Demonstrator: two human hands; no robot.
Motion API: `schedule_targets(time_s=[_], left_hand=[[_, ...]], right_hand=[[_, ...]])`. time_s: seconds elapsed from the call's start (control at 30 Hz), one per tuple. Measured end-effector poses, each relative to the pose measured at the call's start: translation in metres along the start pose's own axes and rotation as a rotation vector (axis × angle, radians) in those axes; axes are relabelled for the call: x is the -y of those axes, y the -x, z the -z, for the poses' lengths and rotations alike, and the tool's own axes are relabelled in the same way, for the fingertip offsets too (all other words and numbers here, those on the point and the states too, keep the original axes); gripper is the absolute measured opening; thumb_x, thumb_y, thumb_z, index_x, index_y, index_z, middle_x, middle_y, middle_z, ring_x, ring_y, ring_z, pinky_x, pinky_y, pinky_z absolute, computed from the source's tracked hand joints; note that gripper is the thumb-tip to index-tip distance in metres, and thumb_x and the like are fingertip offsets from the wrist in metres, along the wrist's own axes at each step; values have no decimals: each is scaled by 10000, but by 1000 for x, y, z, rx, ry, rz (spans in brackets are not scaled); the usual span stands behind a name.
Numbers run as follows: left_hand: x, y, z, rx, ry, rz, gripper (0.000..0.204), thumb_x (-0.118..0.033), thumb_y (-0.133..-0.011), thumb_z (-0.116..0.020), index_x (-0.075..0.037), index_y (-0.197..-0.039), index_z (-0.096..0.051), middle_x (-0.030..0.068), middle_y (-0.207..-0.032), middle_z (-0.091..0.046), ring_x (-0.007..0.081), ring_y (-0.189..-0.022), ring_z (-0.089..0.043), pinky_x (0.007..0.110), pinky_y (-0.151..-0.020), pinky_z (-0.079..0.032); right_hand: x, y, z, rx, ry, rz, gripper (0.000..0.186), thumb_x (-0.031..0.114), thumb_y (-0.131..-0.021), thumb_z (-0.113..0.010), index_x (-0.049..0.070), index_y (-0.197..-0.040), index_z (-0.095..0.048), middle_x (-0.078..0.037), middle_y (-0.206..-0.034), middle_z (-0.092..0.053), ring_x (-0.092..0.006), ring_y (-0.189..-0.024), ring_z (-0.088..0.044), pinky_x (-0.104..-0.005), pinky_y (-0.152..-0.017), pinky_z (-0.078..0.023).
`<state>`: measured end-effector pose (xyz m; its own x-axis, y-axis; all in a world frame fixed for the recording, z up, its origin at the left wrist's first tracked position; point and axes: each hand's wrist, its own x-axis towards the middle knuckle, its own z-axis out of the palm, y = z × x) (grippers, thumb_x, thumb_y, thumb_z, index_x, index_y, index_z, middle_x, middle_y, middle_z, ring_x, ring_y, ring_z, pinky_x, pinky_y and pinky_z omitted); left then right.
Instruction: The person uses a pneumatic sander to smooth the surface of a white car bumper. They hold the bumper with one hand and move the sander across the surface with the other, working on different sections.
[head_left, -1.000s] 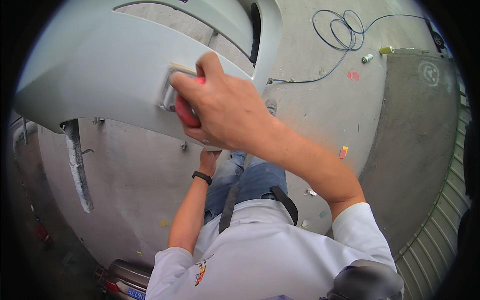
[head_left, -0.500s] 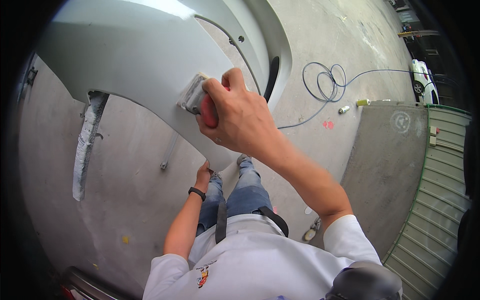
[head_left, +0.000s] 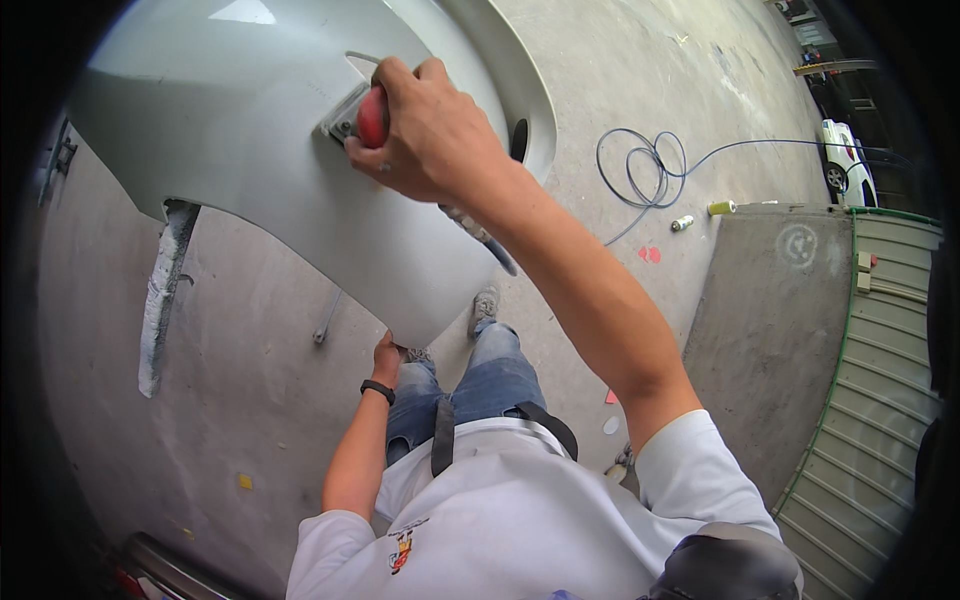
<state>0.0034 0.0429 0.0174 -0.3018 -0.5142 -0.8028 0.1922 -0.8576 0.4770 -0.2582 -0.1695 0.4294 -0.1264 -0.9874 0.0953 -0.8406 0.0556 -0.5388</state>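
A large pale grey-green car bumper (head_left: 250, 170) fills the upper left, raised over the floor on a stand that is mostly hidden. My right hand (head_left: 432, 130) is closed round the red knob of a hand sanding block (head_left: 372, 117). The block's flat base lies against the bumper's curved face, near the small pointed end of a cutout. Lower down, my left hand (head_left: 387, 360) grips the bumper's bottom edge; the bumper hides some of its fingers.
A foam-like grey strip (head_left: 168, 300) hangs from the bumper's left underside. On the concrete floor to the right lie a coiled blue hose (head_left: 640, 165), a spray can (head_left: 682, 223) and a yellow-green roll (head_left: 721, 208). A ribbed metal panel (head_left: 870, 400) stands at far right.
My right hand and the sanding block have moved up and left across the bumper. The bumper's lower part appears shifted in view, and my left hand still holds its edge.
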Motion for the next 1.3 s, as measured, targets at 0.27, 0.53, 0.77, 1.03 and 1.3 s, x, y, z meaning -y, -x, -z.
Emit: schedule_targets(time_s=[0.27,0.53,0.77,1.03,1.3], left_hand=[[-11,16,-9,-155,-40,-64,484,-416,-1101,-511,-69,-1435,-563,82,-1375,-649,258,-1252,-649,425,-1087,-529],[-17,30,-31,-251,2,-139,658,-585,-1049,-529,-172,-1554,-444,60,-1551,-504,291,-1415,-518,526,-1148,-466],[-16,34,-35,-261,56,-135,693,-610,-1039,-528,-178,-1572,-429,53,-1561,-489,285,-1422,-499,541,-1155,-446],[-2,26,-11,-247,80,-126,624,-561,-1061,-527,-179,-1549,-457,30,-1537,-511,263,-1390,-520,487,-1134,-455],[16,32,-6,-359,-8,-117,632,-540,-1086,-508,-108,-1545,-464,62,-1516,-539,247,-1370,-550,466,-1125,-465]], right_hand=[[-118,147,-36,-48,-196,-100,579,313,-827,-849,35,-1239,-553,-232,-1185,-510,-428,-752,-686,-488,-668,-611],[-190,225,-71,34,-319,-144,587,330,-835,-849,78,-1280,-562,-219,-1194,-496,-400,-789,-688,-473,-681,-612],[-206,192,-53,-32,-331,-67,554,321,-821,-849,109,-1258,-582,-204,-1185,-494,-381,-788,-690,-467,-673,-613],[-264,105,11,-14,-46,-178,498,304,-811,-860,116,-1212,-632,-214,-1181,-569,-426,-886,-700,-488,-763,-615],[-185,111,24,401,147,44,208,188,-853,-765,101,-1004,-652,-244,-1068,-559,-357,-605,-684,-467,-588,-580]])
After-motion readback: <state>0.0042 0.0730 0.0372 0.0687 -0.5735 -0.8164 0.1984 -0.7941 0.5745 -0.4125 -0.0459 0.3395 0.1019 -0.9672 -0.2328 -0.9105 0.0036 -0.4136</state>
